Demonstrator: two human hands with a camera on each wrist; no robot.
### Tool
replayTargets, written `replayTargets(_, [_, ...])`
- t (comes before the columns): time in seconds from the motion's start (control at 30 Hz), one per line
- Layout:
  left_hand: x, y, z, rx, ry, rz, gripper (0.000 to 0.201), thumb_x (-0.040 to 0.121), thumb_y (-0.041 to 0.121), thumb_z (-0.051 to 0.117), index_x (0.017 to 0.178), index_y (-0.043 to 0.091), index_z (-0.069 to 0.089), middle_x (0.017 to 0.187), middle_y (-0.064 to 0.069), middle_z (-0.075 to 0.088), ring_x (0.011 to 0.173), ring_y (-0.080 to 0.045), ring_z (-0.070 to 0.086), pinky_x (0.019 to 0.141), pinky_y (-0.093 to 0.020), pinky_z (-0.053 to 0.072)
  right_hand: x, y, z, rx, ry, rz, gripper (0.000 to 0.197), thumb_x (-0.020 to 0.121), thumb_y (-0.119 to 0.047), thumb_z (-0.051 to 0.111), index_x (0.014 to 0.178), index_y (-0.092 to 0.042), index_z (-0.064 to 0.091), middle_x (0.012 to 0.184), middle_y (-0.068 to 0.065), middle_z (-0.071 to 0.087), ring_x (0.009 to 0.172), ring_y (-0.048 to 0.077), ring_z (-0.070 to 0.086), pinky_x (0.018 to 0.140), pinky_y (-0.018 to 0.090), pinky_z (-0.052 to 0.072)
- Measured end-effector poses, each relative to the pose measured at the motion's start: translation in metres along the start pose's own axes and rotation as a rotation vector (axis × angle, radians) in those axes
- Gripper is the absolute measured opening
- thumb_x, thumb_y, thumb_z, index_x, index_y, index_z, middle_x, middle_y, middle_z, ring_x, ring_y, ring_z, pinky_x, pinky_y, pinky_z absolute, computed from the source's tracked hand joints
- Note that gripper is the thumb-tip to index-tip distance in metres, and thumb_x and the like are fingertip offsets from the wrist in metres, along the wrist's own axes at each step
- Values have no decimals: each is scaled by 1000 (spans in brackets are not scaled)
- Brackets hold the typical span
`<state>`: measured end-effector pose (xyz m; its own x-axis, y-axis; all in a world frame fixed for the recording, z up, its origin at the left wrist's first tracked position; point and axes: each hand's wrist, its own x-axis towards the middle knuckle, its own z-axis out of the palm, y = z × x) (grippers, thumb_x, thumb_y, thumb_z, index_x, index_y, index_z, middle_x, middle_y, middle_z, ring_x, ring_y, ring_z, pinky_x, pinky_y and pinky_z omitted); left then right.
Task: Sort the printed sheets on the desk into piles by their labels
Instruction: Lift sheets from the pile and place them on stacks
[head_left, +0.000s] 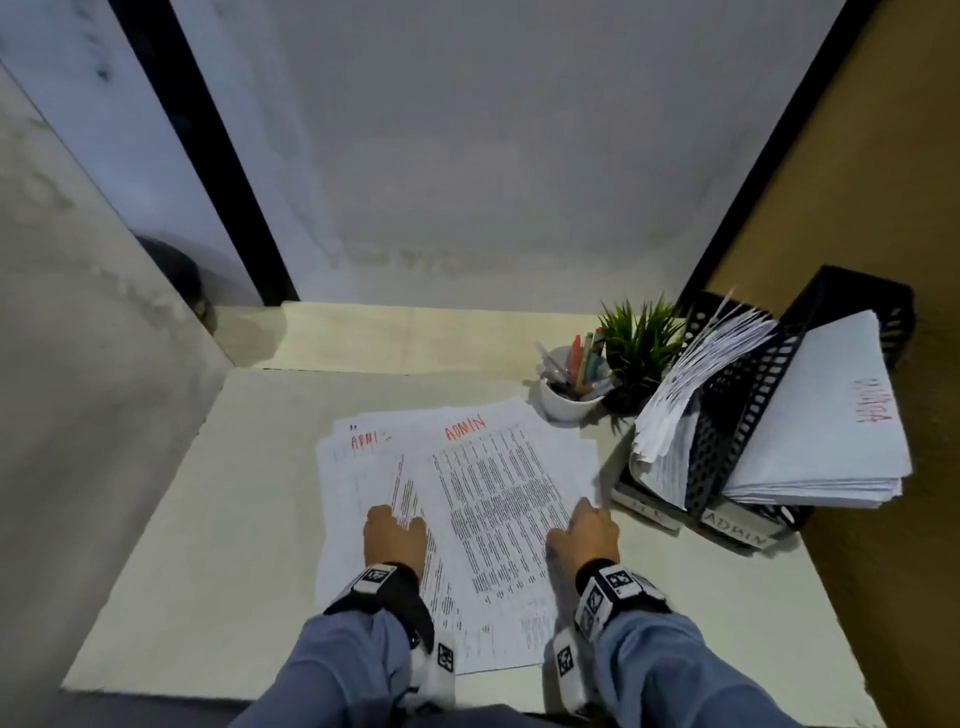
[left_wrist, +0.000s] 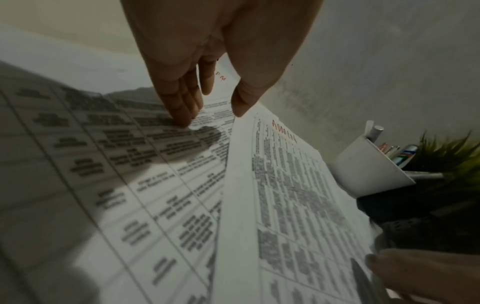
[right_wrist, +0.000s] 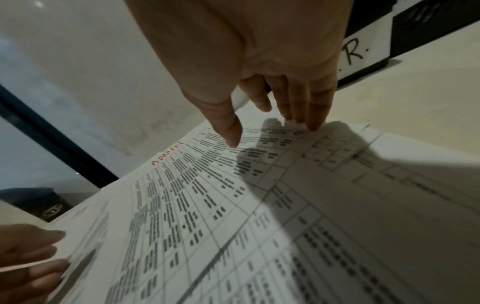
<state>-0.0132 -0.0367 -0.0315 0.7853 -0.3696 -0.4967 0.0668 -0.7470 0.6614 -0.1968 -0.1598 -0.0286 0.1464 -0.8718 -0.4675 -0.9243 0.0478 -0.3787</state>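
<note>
Two hands lie on the loose sheets mid-desk: left hand with fingers straight on a lower sheet, right hand flat on the top one, neither grip closed. Two red ADMIN labels show. Two trays hold paper.

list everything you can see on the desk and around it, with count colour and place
desk: one, pale cream, under everything
sheets: loose overlapping spread, count unclear, white with black print, two show red ADMIN, desk centre
trays: two seen, black mesh, tilted, right edge, stuffed with white paper; front labels read ADMIN and what looks like H.R.
cup: one, white, holds pens, behind the sheets
plant: one, green, dark pot, between cup and trays
dark object: one, black, far left corner, unclear what
left hand: fingers on a lower sheet, thumb at the top sheet's left edge
right hand: fingertips on the top sheet's right edge
sleeves: two, blue, with wrist cameras
</note>
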Motion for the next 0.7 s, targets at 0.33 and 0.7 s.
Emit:
replayTargets(0.33, [-15,6,23,-148,-222,130,10,80,11,62,90,10,65,81,2,59,80,-20,51,70,-27,39,4,8,-9,145,-77,34,21,77,-6,63,96,-9,57,100,9,60,88,20,53,71,21,40])
replayTargets(0.7, [-6,-10,-1,-145,-324,243,56,61,-22,30,42,16,67,78,-6,71,83,-32,65,81,-40,56,3,-3,-32,740,-102,18,17,78,25,46,84,21,61,83,34,64,82,43,59,42,8,41])
